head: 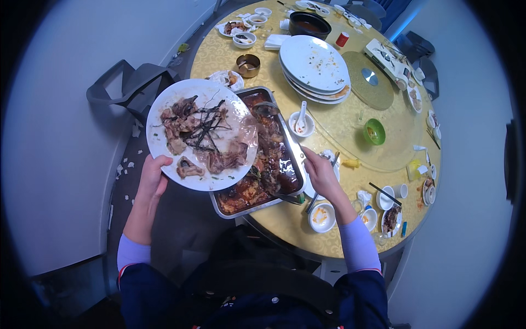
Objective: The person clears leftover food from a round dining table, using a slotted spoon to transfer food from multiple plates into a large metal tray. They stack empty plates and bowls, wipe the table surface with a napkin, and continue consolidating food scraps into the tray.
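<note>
My left hand [155, 174] grips the near left rim of a large white plate [164, 92], thumb on top. The plate is raised over the left part of a metal tray [215, 207] and hides part of it. Meat scraps [187, 119], bones and dark strands lie on the plate. Reddish-brown sauce and food leftovers [242, 195] fill the tray. My right hand [320, 170] is closed at the tray's right rim, by a riveted metal part [302, 156]; its fingertips are partly hidden. Two dark, shiny utensil ends [267, 108] show at the tray's right side.
A stack of dirty white plates [314, 61] stands on the round table's yellow cloth [283, 228]. Around it are a black pot [310, 25], a green bowl [374, 131], a portable stove [388, 61] and several used bowls [322, 218]. A grey chair [135, 88] stands left; crumpled tissues [120, 169] litter the floor.
</note>
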Available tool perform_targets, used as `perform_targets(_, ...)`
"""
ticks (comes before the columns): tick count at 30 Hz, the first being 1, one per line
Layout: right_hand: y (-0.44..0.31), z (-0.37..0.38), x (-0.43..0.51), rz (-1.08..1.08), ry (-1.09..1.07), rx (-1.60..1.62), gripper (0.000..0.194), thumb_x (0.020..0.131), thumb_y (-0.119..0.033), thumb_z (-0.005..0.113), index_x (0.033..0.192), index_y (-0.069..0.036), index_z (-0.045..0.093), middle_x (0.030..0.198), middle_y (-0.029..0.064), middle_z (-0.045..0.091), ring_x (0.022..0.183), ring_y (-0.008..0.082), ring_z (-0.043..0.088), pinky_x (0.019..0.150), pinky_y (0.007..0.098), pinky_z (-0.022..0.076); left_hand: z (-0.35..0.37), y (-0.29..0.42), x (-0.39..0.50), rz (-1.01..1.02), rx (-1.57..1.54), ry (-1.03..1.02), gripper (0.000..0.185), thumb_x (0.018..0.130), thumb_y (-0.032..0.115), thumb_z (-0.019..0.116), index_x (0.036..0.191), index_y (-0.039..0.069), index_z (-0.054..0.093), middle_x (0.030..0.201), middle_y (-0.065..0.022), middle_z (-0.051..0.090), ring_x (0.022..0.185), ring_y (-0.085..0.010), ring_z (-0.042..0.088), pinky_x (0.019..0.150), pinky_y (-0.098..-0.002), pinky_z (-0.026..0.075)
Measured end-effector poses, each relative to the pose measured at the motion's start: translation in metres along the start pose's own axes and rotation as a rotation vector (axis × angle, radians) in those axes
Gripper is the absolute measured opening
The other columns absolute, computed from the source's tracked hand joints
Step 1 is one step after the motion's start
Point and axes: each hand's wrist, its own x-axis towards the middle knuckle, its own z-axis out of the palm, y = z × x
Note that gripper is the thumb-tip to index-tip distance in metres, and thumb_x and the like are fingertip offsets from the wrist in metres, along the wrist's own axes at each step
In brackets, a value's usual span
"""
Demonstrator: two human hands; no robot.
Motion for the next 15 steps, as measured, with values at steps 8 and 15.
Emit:
perform_targets(8, -0.011, 0.015, 0.021, -0.174, 0.016, -0.059, 0.034, 0.088, -0.007, 0.049, 0.121, 0.000, 0.050, 0.090, 0.0271, 0.061, 0.084, 0.0412, 0.059, 0.072, 0.0455, 0.0466, 0.013, 0.005, 0.001, 0.083, 0.081, 0.027, 0.044, 0.074, -0.002, 0.047, 0.117, -0.012, 0.048, 0.110, -0.0177, 0.060, 0.098, -0.0245, 0.061, 0.086, -0.0323, 0.048)
perform_targets(15, -0.062, 0.047, 0.077, -0.516, -0.019, -0.336, 0.064, 0.074, -0.002, 0.055, 0.134, -0.008, 0.035, 0.089, 0.0178, 0.055, 0.072, 0.0349, 0.061, 0.062, 0.0431, 0.0493, 0.030, 0.021, 0.006, 0.164, 0.163, 0.001, 0.039, 0.075, -0.002, 0.047, 0.112, -0.013, 0.053, 0.107, -0.0186, 0.062, 0.095, -0.0236, 0.062, 0.084, -0.0311, 0.048)
